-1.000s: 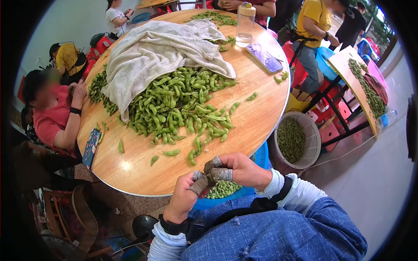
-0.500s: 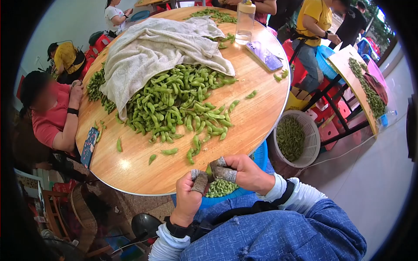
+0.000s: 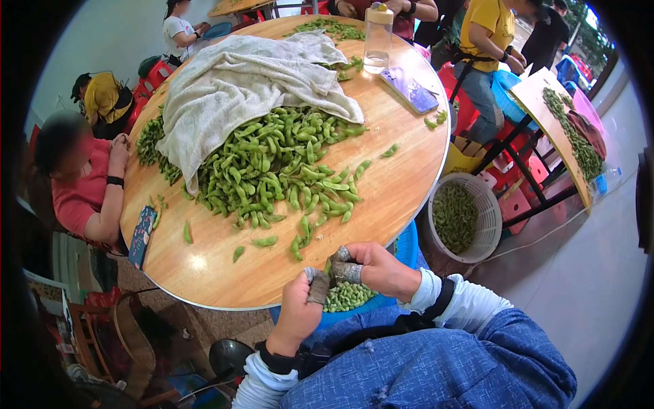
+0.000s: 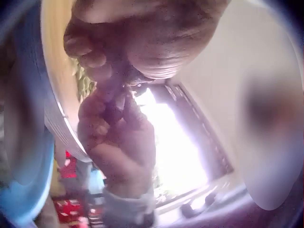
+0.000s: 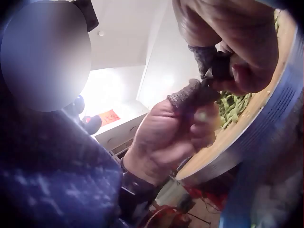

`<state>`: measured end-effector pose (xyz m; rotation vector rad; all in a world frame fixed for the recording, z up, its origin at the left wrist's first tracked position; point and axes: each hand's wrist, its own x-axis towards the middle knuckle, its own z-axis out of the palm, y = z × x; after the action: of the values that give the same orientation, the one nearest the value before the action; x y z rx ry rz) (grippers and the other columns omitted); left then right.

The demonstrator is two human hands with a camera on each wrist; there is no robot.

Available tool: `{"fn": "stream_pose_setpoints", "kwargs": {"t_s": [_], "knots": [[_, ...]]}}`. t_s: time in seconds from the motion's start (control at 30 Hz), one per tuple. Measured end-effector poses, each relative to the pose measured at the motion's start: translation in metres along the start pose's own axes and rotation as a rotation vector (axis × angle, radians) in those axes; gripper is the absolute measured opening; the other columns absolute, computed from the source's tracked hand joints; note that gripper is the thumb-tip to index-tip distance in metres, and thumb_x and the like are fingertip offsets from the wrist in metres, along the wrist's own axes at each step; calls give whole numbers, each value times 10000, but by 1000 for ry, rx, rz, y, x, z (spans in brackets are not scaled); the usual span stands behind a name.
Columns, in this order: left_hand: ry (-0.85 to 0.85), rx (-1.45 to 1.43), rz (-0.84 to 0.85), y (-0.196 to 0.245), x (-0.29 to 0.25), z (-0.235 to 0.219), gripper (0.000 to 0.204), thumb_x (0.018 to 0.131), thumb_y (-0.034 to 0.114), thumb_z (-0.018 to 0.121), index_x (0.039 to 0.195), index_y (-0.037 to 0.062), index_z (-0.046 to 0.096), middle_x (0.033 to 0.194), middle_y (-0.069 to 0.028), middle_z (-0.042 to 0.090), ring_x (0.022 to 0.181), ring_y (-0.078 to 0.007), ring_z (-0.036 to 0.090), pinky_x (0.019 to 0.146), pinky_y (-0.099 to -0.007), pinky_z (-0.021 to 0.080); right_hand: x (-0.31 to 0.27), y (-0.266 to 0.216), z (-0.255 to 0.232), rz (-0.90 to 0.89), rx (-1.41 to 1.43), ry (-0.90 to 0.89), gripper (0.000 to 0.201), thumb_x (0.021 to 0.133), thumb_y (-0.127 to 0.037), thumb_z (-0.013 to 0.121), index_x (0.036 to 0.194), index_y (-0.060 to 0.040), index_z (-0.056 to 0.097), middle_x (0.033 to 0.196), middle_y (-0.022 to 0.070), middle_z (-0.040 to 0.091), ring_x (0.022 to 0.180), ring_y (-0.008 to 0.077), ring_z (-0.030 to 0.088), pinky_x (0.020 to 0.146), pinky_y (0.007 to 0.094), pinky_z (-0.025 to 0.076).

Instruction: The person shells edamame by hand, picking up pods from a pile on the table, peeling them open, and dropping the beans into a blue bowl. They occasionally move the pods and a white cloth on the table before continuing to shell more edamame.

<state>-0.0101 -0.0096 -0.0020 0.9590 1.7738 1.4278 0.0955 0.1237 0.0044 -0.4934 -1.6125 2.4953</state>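
My left hand (image 3: 297, 313) and right hand (image 3: 390, 274) meet over the near edge of the table, thumbs and fingertips together. A green edamame pod (image 3: 328, 266) is pinched between them, mostly hidden by the fingers. Grey cloth finger covers (image 3: 350, 273) wrap the thumbs and the right forefinger. Beneath the hands, shelled green beans (image 3: 347, 296) lie in a blue basin (image 3: 407, 249). In the left wrist view the right hand (image 4: 118, 137) faces the left hand (image 4: 152, 38). The right wrist view shows dark, worn covers (image 5: 185, 95) touching at the fingertips.
A heap of pods (image 3: 266, 163) covers the middle of the round table (image 3: 204, 286), partly under a pale towel (image 3: 245, 88). A bottle (image 3: 377, 41) and two phones (image 3: 410, 90) lie around it. To the right stands a white basket (image 3: 487, 225) of pods. Other people sit around.
The green pod, not visible between the fingers a second ago, now shows there. My left hand has shifted slightly right and turned its thumb more upright; the right hand has hardly moved.
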Motion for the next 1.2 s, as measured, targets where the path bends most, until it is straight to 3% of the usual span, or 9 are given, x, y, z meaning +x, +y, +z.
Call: {"fn": "stream_pose_setpoints", "kwargs": {"t_s": [0.13,0.23,0.33,0.43,0.53,0.7,0.93,1.0,1.2], "knots": [[147,808,454,21,0,6,146,677,7,568,816,5,524,660,-152,541,614,-340,538,543,-365,436,0,2,-2,-10,47,-49,121,840,-67,534,925,9,572,841,10,594,779,71,522,714,225,438],[121,836,526,13,1,2,206,622,-2,564,823,-5,519,672,-150,536,645,-353,534,559,-373,441,-3,2,3,-67,86,-39,113,839,-67,537,915,10,572,831,8,590,772,70,517,707,228,438],[51,507,401,0,1,1,142,682,-7,558,817,-8,514,678,-103,547,641,-265,552,565,-337,436,-7,0,5,-151,84,-18,104,837,-64,541,903,12,568,824,2,587,768,69,513,700,233,439],[52,-232,9,-8,-3,12,75,772,29,546,829,-10,517,699,-45,560,641,-141,536,559,-292,421,-7,3,3,-251,-9,-20,94,826,-55,546,887,15,561,809,22,589,760,91,521,685,245,439],[-35,-312,-169,-8,-4,1,93,834,69,523,882,-11,518,739,-16,568,682,-63,503,549,-236,404,-8,2,2,-363,-304,16,90,782,-43,568,855,8,557,771,84,579,725,183,547,652,283,437],[-36,-234,-213,19,-7,-1,129,844,79,514,951,8,506,736,-35,561,603,-70,498,501,-192,390,-12,-5,-1,-520,-736,7,154,667,-33,614,807,-7,554,729,166,513,715,355,509,614,371,424],[-229,-436,-368,-7,-11,5,232,776,-56,443,996,5,485,802,-68,570,624,-95,528,510,-211,416,-27,1,-5,-516,-851,-65,172,644,-15,613,808,-15,562,738,140,524,721,336,523,622,385,430],[-238,-327,-248,-15,-11,19,274,753,-87,431,1008,3,478,810,-69,568,650,-97,536,538,-221,434,-35,4,-7,-502,-858,-30,166,645,-22,619,803,-19,565,743,139,534,727,332,528,627,380,435],[53,454,16,20,-8,-3,257,720,163,664,857,-8,532,673,-166,568,641,-267,596,576,-329,461,-87,-17,-103,-257,-1273,521,144,639,6,568,780,-17,588,758,162,551,739,340,536,644,389,440]]}}
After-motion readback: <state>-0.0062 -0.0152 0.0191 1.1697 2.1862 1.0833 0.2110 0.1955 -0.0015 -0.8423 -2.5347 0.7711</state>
